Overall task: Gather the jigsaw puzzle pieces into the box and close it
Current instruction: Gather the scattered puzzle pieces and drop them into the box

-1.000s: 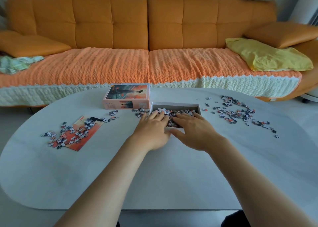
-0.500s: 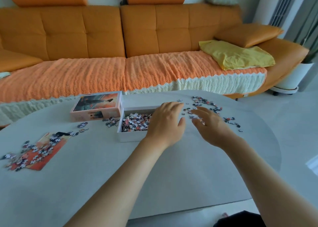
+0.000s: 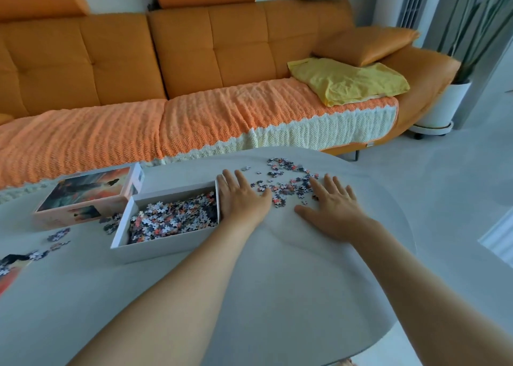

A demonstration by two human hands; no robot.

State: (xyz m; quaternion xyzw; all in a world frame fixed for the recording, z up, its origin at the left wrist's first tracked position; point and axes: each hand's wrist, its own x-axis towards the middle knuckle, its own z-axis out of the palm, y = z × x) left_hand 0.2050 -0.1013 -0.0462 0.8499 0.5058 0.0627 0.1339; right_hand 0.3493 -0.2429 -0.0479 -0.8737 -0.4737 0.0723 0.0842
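An open white box [image 3: 155,247] on the grey table holds a heap of puzzle pieces [image 3: 175,218]. Its picture lid [image 3: 88,192] lies just behind it on the left. My left hand [image 3: 241,199] lies flat on the table against the box's right wall, fingers straight. My right hand [image 3: 331,207] lies flat further right, fingers spread, touching the near edge of a scatter of loose pieces [image 3: 286,182]. More loose pieces [image 3: 59,235] lie left of the box, some on an orange sheet [image 3: 11,268] at the frame's left edge.
The oval table [image 3: 277,296] ends close to the right of my right hand. An orange sofa [image 3: 194,74] with a yellow cloth [image 3: 349,81] runs behind it. A white plant pot [image 3: 444,107] stands on the floor at the right.
Both hands left the box and moved right to the loose pieces on the right side of the table. My view swung right as well.
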